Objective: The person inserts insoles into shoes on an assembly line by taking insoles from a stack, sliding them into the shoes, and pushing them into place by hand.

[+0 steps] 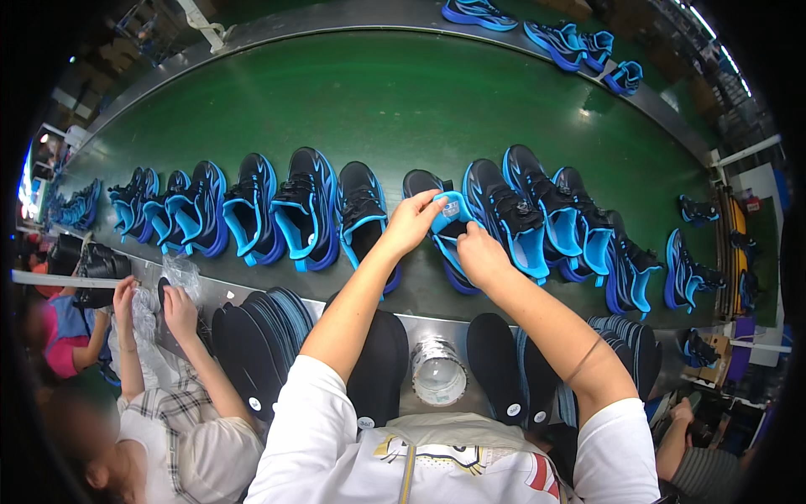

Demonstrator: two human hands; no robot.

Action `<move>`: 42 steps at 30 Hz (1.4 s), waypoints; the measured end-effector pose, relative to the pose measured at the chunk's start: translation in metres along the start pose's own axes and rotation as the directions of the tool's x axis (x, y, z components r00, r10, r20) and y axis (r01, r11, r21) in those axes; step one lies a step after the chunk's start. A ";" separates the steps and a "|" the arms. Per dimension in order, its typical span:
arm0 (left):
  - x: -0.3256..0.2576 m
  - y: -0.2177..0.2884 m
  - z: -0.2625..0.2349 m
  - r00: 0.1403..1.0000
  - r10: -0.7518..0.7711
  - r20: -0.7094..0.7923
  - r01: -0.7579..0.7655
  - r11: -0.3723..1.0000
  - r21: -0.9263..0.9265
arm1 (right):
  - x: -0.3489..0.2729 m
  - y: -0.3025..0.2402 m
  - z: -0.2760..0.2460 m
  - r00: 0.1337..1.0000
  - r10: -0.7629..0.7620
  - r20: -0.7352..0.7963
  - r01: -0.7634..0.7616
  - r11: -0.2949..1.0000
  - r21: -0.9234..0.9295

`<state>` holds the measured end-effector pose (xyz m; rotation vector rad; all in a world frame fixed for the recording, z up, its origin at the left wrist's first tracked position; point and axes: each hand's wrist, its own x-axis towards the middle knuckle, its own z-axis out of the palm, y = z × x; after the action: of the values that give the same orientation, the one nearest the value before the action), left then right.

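Note:
In the middle of the row stands a black sneaker with bright blue lining (pixel 453 220). My left hand (pixel 411 223) pinches its blue tongue, pulled up so that a small pale label shows. My right hand (pixel 482 254) is closed at the shoe's collar, with the fingertips partly hidden at the opening. Just right of it is another black and blue sneaker (pixel 504 208). Left of my left wrist stands a sneaker with its opening toward me (pixel 363 210).
More sneakers (pixel 304 202) line the green conveyor belt (pixel 395 101); several sit on the far ledge (pixel 554 38). Black insoles (pixel 252 353) are stacked along the near edge, beside a clear plastic jar (pixel 438 374). A co-worker's hands (pixel 179 309) are at the left.

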<state>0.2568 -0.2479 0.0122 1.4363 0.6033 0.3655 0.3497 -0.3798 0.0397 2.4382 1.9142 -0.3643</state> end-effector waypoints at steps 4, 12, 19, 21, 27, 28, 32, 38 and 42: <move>-0.010 0.001 0.006 0.937 0.343 -0.069 -0.226 0.743 0.630 | -0.021 -0.013 -0.011 0.967 -0.059 -0.248 0.029 0.992 -0.125; -0.005 0.000 0.017 0.932 0.343 -0.116 -0.213 0.778 0.591 | -0.015 -0.001 -0.034 0.975 0.044 0.216 -0.042 0.999 -0.015; 0.009 -0.007 0.003 0.998 0.017 -0.054 -0.005 0.978 0.210 | 0.009 0.009 0.009 0.977 -0.213 0.006 0.213 0.971 -0.112; 0.007 -0.010 0.001 0.998 0.014 -0.065 0.002 0.969 0.248 | 0.014 0.009 0.016 0.973 -0.231 0.032 0.233 0.960 -0.156; -0.003 -0.002 0.005 0.922 0.361 -0.143 -0.214 0.778 0.591 | 0.025 -0.006 0.007 0.898 -0.083 0.432 0.226 0.929 -0.292; -0.004 -0.002 0.007 0.923 0.358 -0.141 -0.212 0.778 0.591 | 0.025 -0.007 0.006 0.895 -0.075 0.439 0.231 0.921 -0.315; -0.005 -0.002 0.013 0.884 0.446 -0.144 -0.288 0.760 0.583 | 0.030 -0.006 0.011 0.896 -0.065 0.439 0.205 0.938 -0.280; -0.004 -0.007 0.017 0.892 0.432 -0.130 -0.299 0.782 0.547 | 0.022 -0.005 0.013 0.941 -0.051 0.336 0.144 0.955 -0.258; -0.004 -0.007 0.020 0.850 0.507 -0.142 -0.362 0.758 0.543 | 0.026 0.005 0.011 0.851 -0.109 0.514 0.276 0.925 -0.260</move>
<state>0.2644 -0.2670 0.0059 2.0613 0.6072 0.8501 0.3581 -0.3579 0.0229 1.7324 1.8144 -0.5601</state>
